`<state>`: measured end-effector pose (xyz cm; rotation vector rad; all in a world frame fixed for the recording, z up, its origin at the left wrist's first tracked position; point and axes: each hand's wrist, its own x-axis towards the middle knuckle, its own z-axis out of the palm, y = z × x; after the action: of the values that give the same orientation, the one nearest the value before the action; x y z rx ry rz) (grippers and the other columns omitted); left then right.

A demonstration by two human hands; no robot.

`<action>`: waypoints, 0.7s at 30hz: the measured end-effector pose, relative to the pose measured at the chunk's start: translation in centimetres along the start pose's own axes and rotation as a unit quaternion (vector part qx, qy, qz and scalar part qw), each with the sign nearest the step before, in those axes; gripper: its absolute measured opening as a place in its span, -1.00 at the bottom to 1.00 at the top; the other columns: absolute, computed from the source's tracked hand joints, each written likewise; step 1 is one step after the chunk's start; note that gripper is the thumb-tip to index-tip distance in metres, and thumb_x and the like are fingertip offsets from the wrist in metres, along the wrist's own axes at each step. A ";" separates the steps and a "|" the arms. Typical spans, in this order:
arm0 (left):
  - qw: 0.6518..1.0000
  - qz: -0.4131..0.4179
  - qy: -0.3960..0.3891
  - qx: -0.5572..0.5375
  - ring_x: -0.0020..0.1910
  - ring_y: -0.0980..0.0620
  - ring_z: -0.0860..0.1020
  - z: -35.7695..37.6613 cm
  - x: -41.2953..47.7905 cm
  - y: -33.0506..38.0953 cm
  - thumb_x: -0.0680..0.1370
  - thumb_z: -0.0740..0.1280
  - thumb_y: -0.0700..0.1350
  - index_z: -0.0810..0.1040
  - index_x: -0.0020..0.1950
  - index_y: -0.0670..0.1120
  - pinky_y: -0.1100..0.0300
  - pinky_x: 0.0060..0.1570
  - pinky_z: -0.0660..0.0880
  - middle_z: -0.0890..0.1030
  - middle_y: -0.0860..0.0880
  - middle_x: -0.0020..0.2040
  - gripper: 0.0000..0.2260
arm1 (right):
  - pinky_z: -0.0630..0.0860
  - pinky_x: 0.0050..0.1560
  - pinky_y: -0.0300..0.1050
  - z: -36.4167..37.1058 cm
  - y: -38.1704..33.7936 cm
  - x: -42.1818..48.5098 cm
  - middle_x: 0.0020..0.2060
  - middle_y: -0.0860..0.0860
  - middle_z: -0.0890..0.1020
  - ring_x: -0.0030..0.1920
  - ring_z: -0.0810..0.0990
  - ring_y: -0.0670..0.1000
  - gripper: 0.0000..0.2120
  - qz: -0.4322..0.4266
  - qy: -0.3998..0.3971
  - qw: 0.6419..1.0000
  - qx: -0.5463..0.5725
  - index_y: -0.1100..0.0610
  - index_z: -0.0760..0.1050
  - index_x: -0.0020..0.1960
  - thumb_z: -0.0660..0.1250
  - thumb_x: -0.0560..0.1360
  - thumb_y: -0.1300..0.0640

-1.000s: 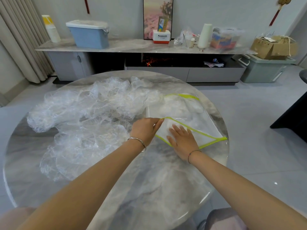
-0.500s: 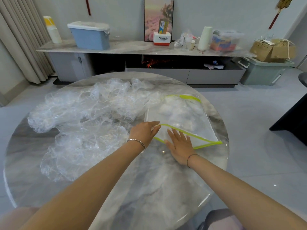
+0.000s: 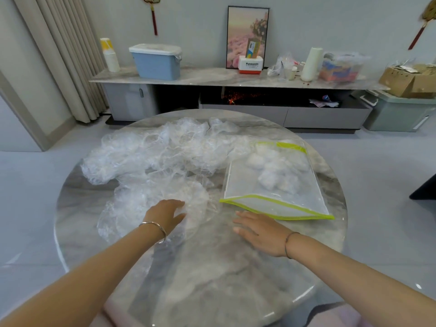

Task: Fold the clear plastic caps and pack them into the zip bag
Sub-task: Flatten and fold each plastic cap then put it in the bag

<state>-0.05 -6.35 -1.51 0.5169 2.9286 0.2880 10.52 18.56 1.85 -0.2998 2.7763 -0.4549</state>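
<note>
Both hands have come off the zip bag [image 3: 244, 185] since the earlier frames: the left hand [image 3: 166, 214] has crossed to the pile of clear caps [image 3: 151, 159], and the right hand [image 3: 259, 232] has drawn back toward the body.

Left hand lies on the nearest cap [image 3: 191, 197] at the front of the pile, fingers stretched forward and loose. No grip visible — fingertips partly veiled by plastic. Judged: choosing the next cap to fold.

Right hand is flat with fingers spread, holding nothing, low over the bare desk [image 3: 212, 279] just short of the bag's mouth. Probably placed to help flatten the cap in the free space in front.

Zip bag lies flat on the right of the desk, its green-edged mouth toward the person with the lips apart, which keeps loading short. Inside are a few folded caps [image 3: 276, 171], bunched toward the far end. Most caps are not yet packed.
</note>
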 end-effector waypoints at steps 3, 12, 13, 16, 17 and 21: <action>0.998 -0.026 0.044 -0.035 0.20 0.05 0.51 -0.4 -0.3 -0.1 0.63 0.12 0.07 0.52 0.27 0.11 0.19 0.13 0.46 0.55 0.06 0.25 -0.72 | -0.03 0.34 -0.35 -0.2 0.2 -0.7 0.49 -0.04 0.21 0.48 0.13 -0.07 -0.57 -0.007 0.016 1.000 -0.003 0.04 0.28 0.46 0.05 0.63 -0.07; 0.961 0.153 0.170 -0.156 0.07 0.07 0.58 -1.0 -3.6 2.0 0.49 -0.04 0.28 0.59 0.19 0.12 0.22 -0.02 0.48 0.64 0.09 0.09 -0.47 | -0.06 0.36 -0.45 1.0 -0.3 0.4 0.44 -0.25 0.08 0.44 0.10 -0.18 -0.34 -0.074 0.215 0.970 0.082 -0.06 0.10 0.49 0.35 0.50 0.05; 0.953 0.182 0.162 -0.179 0.06 0.09 0.58 -0.6 -4.0 2.3 0.49 -0.04 0.30 0.59 0.18 0.13 0.26 -0.02 0.46 0.65 0.11 0.08 -0.47 | -0.06 0.38 -0.41 1.1 -0.4 0.5 0.46 -0.22 0.07 0.44 0.09 -0.16 -0.29 -0.096 0.230 0.967 0.058 -0.07 0.09 0.49 0.38 0.46 0.06; 0.925 0.298 0.119 -0.206 0.05 0.17 0.55 1.2 -4.9 3.0 0.59 0.01 0.25 0.56 0.17 0.16 0.35 0.00 0.44 0.63 0.14 0.09 -0.60 | -0.06 0.44 -0.14 2.4 -0.1 1.2 0.51 -0.08 0.10 0.47 0.04 -0.06 -0.18 -0.138 0.241 0.960 -0.042 -0.12 0.07 0.49 0.41 0.35 0.12; 0.917 0.329 0.114 -0.192 0.05 0.17 0.55 1.8 -5.1 3.1 0.61 0.01 0.20 0.53 0.18 0.17 0.32 -0.01 0.47 0.63 0.14 0.09 -0.65 | -0.06 0.44 -0.09 2.9 0.1 1.5 0.50 -0.04 0.14 0.48 0.06 -0.03 -0.20 -0.143 0.240 0.959 -0.052 -0.12 0.13 0.47 0.40 0.33 0.15; 0.909 0.368 0.059 -0.189 0.10 0.18 0.51 2.3 -5.6 3.8 0.60 0.06 0.19 0.42 0.28 0.25 0.28 0.05 0.46 0.60 0.14 0.13 -0.70 | 0.10 0.36 -0.07 4.2 1.0 1.9 0.23 -0.03 0.55 0.30 0.41 0.03 -0.71 -0.170 0.250 0.952 -0.054 -0.07 0.58 0.03 0.34 0.32 0.12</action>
<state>6.84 -4.42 -2.24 1.5490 2.5320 0.9678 9.96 17.85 -2.76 -0.7974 3.2603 -0.5182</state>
